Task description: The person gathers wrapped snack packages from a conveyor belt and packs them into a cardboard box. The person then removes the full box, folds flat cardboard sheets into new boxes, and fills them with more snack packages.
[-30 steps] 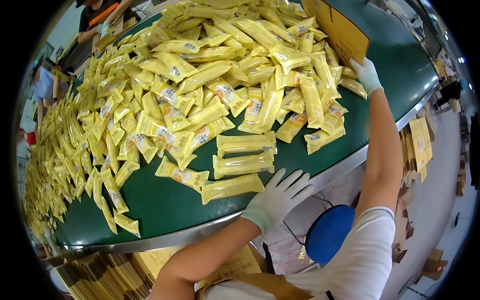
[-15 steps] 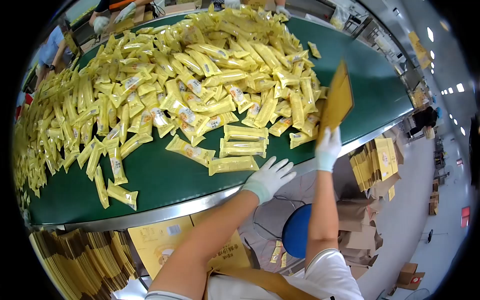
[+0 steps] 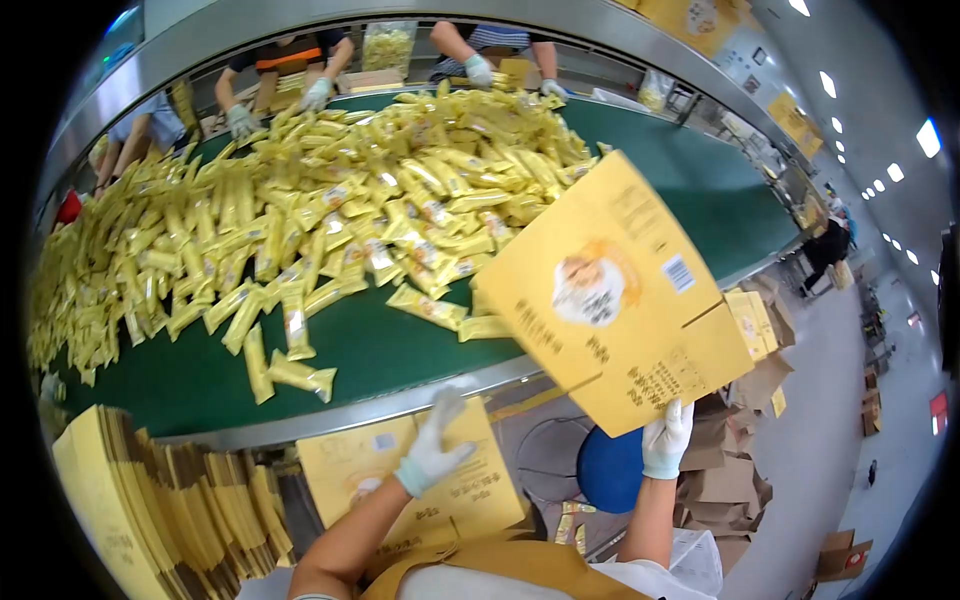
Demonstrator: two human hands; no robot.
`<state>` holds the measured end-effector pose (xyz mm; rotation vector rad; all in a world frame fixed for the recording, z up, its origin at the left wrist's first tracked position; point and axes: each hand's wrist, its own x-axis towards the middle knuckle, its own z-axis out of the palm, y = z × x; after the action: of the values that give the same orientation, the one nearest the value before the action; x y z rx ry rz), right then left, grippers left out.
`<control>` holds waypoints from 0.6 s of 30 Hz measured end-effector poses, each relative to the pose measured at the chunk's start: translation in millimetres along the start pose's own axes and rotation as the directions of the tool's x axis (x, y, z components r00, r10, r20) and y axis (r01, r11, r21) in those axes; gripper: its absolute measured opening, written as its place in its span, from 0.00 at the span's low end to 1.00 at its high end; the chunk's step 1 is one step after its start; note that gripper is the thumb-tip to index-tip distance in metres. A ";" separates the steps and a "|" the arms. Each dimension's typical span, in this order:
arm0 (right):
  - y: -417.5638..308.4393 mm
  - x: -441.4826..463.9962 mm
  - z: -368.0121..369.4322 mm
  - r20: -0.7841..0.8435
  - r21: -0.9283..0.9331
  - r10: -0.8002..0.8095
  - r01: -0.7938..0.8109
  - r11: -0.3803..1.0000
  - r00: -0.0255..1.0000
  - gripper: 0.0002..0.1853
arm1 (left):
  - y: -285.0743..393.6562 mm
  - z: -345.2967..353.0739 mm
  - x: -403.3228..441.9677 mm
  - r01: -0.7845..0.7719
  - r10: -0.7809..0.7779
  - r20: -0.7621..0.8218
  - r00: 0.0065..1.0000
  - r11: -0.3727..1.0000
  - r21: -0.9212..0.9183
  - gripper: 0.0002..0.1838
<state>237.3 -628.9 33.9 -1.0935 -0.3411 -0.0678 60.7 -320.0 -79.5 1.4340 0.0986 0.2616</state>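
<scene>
My right hand (image 3: pixel 668 438), in a white glove, grips the bottom edge of a flat yellow carton (image 3: pixel 640 310). Its printed face, with a round picture and a barcode, is turned towards me, and it covers part of the belt. My left hand (image 3: pixel 434 455), also gloved and slightly blurred, has its fingers apart and holds nothing. Below it is another yellow carton (image 3: pixel 480 490); whether they touch I cannot tell. Yellow wrapped snack packets (image 3: pixel 300 230) lie heaped on the green belt (image 3: pixel 690 190). A few packets (image 3: pixel 484 328) lie partly behind the raised carton.
Folded cartons (image 3: pixel 200 500) stand in a row at lower left. A blue stool (image 3: pixel 610 470) is below the belt's metal edge (image 3: pixel 400 405). Brown cardboard (image 3: pixel 720 480) is piled at right. Across the belt, co-workers' gloved hands (image 3: pixel 318 94) are by the heap.
The carton in my right hand has swung from edge-on to face me, and come lower and nearer. My left hand has moved left, off the belt edge. The view has tilted up.
</scene>
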 end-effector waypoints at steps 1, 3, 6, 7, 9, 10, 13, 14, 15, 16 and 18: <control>4.4 -8.9 3.2 0.092 0.037 0.075 -0.079 0.996 0.993 0.34 | 11.6 -15.1 -15.6 -0.074 0.072 -0.146 0.987 0.997 -0.003 0.60; 22.3 -24.6 7.4 0.234 0.021 0.201 -0.212 0.977 0.951 0.34 | 45.0 -44.1 -48.6 -0.215 0.210 -0.430 0.878 0.976 0.038 0.64; 60.2 -47.4 4.8 0.451 -0.115 0.422 -0.418 0.901 0.787 0.36 | 100.3 -88.1 -101.7 -0.190 0.186 -0.404 0.896 0.981 0.030 0.66; 65.8 -50.8 14.7 0.512 -0.222 0.502 -0.457 0.861 0.697 0.36 | 114.9 -94.7 -124.7 -0.119 0.112 -0.320 0.941 0.993 -0.003 0.59; 74.2 -57.3 37.3 0.618 -0.443 0.577 -0.369 0.817 0.535 0.38 | 145.3 -108.5 -151.4 -0.171 0.166 0.043 0.985 0.969 0.179 0.33; 76.8 -63.7 51.2 0.609 -0.428 0.561 -0.363 0.828 0.560 0.40 | 158.3 -112.4 -158.9 -0.250 0.205 0.233 0.951 0.951 0.183 0.26; 61.1 -86.5 98.8 0.603 -0.349 0.517 -0.382 0.856 0.607 0.51 | 174.8 -95.6 -185.1 -0.316 0.295 0.201 0.934 0.945 0.083 0.17; 56.5 -94.0 110.2 0.555 -0.297 0.498 -0.400 0.867 0.666 0.55 | 174.0 -95.0 -189.3 -0.366 0.330 0.265 0.906 0.925 0.100 0.14; 54.0 -100.1 120.2 0.504 -0.244 0.478 -0.412 0.878 0.720 0.60 | 173.8 -92.1 -193.6 -0.367 0.336 0.296 0.894 0.929 0.054 0.17; 50.2 -103.6 128.0 0.447 -0.191 0.460 -0.420 0.887 0.767 0.65 | 173.7 -87.9 -197.9 -0.365 0.343 0.323 0.882 0.931 0.008 0.20; 38.0 -99.4 135.5 0.498 -0.165 0.400 -0.369 0.915 0.769 0.59 | 175.5 -78.3 -194.3 -0.434 0.415 0.415 0.810 0.899 -0.053 0.29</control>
<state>119.5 -503.4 27.0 -1.2118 -0.5986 0.6091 -165.6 -270.5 65.4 1.5168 -0.5827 0.3133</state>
